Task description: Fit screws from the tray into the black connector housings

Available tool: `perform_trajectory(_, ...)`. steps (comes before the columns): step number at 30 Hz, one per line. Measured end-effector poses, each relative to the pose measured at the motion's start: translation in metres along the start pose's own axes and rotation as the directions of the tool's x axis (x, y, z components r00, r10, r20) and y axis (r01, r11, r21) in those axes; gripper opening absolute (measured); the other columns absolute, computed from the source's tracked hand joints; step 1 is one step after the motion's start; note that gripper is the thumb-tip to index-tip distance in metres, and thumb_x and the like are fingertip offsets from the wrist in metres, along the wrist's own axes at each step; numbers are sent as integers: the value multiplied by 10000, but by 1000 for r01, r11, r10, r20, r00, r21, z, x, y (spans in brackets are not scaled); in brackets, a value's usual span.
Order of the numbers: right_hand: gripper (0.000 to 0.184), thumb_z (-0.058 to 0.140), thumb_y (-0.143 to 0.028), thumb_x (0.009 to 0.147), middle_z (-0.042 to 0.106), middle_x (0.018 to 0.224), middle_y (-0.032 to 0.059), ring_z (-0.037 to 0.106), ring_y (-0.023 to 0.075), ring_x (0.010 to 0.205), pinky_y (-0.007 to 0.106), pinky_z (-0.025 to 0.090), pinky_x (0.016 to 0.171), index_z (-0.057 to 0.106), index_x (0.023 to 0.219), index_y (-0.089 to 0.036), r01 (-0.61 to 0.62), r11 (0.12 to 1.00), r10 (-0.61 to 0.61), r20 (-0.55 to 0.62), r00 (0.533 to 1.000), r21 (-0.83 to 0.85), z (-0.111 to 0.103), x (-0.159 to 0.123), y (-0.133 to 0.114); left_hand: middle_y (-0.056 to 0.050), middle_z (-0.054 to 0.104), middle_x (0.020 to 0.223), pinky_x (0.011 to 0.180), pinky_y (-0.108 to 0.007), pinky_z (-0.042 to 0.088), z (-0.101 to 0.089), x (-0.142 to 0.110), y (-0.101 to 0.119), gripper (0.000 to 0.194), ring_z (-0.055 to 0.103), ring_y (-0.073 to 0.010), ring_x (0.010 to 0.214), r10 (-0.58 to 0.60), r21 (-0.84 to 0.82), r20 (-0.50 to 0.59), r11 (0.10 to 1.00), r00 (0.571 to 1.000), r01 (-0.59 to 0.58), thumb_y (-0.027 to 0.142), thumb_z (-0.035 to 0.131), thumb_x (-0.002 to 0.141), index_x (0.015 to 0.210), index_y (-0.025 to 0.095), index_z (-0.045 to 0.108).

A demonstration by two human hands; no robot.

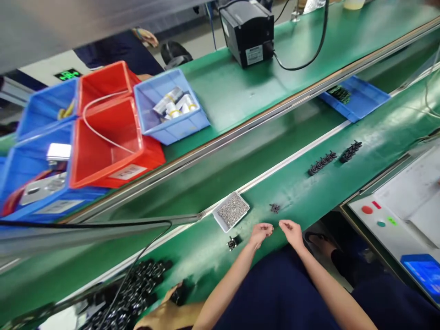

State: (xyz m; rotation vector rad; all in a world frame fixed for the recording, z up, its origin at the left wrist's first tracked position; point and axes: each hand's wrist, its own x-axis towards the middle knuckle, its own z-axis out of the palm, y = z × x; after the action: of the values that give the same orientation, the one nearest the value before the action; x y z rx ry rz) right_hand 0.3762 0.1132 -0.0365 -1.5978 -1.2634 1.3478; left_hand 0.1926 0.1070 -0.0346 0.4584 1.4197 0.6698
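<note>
My left hand (261,234) is over the green bench with its fingers curled together. Close by on its right, my right hand (291,232) has thumb and fingers pinched. Whatever either hand holds is too small to make out. A small dark spoked part (274,208) lies on the bench just beyond them. To the left is a white tray (226,229) of tiny silvery pieces, with a black part with shiny metal bits (232,243) in front of it.
A co-worker's hand (168,295) touches a black part beside a pile of black parts (140,284). Rows of black parts (322,163) stand right. Red bins (103,160), blue bins (182,130) and a black device (247,34) occupy the raised shelf. A control panel (388,211) is at right.
</note>
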Motion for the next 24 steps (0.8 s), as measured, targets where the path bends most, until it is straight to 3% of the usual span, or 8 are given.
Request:
perform_trajectory(2,364,609,-517,879,754,951,95,689,226,820,349,557,787,758,969,-197,9,998,-16,-120,993,-65,-3,24,2,-62,709,712,600,-234,492,1,12,5,260,607,-121,598,94,64,-103,994,990,-88,324,805,719,861,114,745)
perform_trajectory(4,341,597,-497,890,748,955,95,683,218,805,341,555,772,758,960,-205,65,986,-86,-132,988,-156,-8,48,2,-69,725,732,639,-257,520,1,23,11,174,630,-138,620,181,193,-151,970,972,-150,258,737,783,888,121,756)
perform_trajectory(7,284,562,-437,922,737,1000,86,683,211,854,316,553,734,747,961,-224,196,948,-206,-16,978,-253,-16,76,-2,-90,761,870,774,-291,550,1,38,19,201,689,-167,751,325,446,-154,865,933,-228,160,653,830,997,137,764)
perform_trajectory(10,218,551,-357,934,726,1101,64,681,213,984,332,558,832,737,980,-253,343,887,-293,197,935,-308,-24,93,-6,-90,766,934,885,-313,538,4,50,23,321,706,-188,850,400,625,-113,740,909,-248,125,615,849,1147,154,732)
perform_trajectory(12,192,560,-311,929,721,1135,50,674,217,1040,363,535,939,741,976,-267,430,834,-323,326,889,-347,-29,98,-7,-98,762,990,930,-318,524,6,56,24,344,703,-197,894,424,695,-72,671,903,-260,125,593,867,1186,160,718)
perform_trajectory(15,196,557,-272,928,722,1137,45,673,220,1058,375,518,989,746,981,-272,481,787,-329,396,857,-387,-34,99,-4,-111,742,1089,975,-323,501,7,61,24,335,690,-205,953,464,763,-25,581,886,-283,132,564,890,1181,172,724)
perform_trajectory(24,199,544,-283,935,734,1080,39,683,210,1003,362,538,943,739,971,-275,456,813,-343,333,878,-363,-27,82,6,-85,722,1073,973,-307,482,8,62,31,323,656,-199,994,508,822,60,463,859,-332,146,489,937,1148,208,726)
